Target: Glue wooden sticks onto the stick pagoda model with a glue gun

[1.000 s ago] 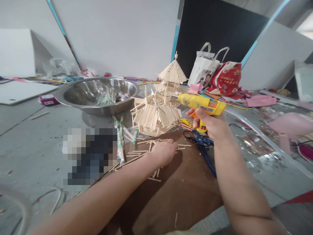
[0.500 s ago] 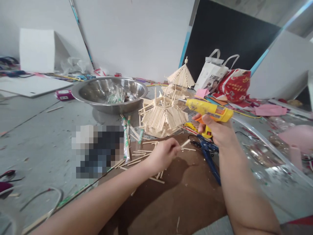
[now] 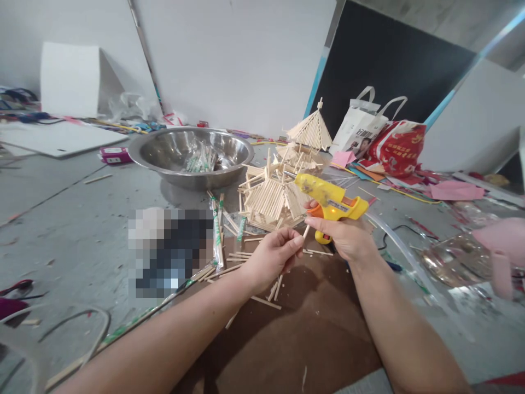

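Note:
My right hand (image 3: 346, 232) is wrapped round a yellow hot glue gun (image 3: 330, 198) with an orange trigger. The gun's nozzle points left, in front of the roof of a small pavilion model (image 3: 266, 200) built from thin wooden sticks. Pinched in my left hand (image 3: 279, 250) is a short wooden stick (image 3: 306, 232), its upper end close to the right thumb. Behind the near model stands another stick-built part with a pointed roof (image 3: 312, 131). Loose wooden sticks (image 3: 266, 302) lie on the brown board (image 3: 328, 339) below my hands.
A steel basin (image 3: 192, 180) with wrapped sticks inside stands at the back left. Wrapped sticks (image 3: 216, 232) lie left of the model. At the back right are a white paper bag (image 3: 356, 128) and a red bag (image 3: 397, 145). A clear tube (image 3: 404, 262) runs along the right.
My right hand has brought the glue gun left and closer to my left hand, covering most of the blue-handled tool. The stick in my left hand now points more upward. The view has shifted slightly.

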`<state>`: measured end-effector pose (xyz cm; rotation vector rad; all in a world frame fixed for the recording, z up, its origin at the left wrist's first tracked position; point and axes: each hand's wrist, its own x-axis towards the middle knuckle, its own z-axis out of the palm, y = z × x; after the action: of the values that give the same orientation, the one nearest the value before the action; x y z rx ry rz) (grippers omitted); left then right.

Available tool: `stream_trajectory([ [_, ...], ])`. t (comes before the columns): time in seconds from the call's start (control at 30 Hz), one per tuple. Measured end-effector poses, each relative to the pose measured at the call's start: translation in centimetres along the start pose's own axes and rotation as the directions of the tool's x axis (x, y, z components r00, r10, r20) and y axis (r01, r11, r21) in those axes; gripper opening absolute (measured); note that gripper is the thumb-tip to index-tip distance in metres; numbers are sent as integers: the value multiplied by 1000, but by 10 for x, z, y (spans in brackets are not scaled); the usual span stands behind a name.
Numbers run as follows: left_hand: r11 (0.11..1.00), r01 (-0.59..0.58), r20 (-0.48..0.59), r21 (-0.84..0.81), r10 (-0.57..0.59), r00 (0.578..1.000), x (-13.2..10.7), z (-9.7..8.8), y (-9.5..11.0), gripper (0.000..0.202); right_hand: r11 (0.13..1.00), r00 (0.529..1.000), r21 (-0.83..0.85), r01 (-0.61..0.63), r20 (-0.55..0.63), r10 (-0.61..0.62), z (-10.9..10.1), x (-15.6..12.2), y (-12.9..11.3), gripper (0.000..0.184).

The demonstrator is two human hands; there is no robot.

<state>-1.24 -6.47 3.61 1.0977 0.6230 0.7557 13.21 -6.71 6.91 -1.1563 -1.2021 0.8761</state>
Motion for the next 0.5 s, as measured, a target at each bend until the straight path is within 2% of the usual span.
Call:
stream_trajectory([
  [0.17,996,-62,-43,70,65,997,-3,2,3,23,999,994,-35,26,-104,-30,3,0,0,24],
  [0.37,973,-106,-131,204,135,982,-2,1,-4,20,991,987,-88,98,-122,-108,5,1,7,26],
  [0.5,977,-102,-238,189,146,960,2,-3,-9,24,989,979,-54,140,-140,-147,4,3,7,24],
])
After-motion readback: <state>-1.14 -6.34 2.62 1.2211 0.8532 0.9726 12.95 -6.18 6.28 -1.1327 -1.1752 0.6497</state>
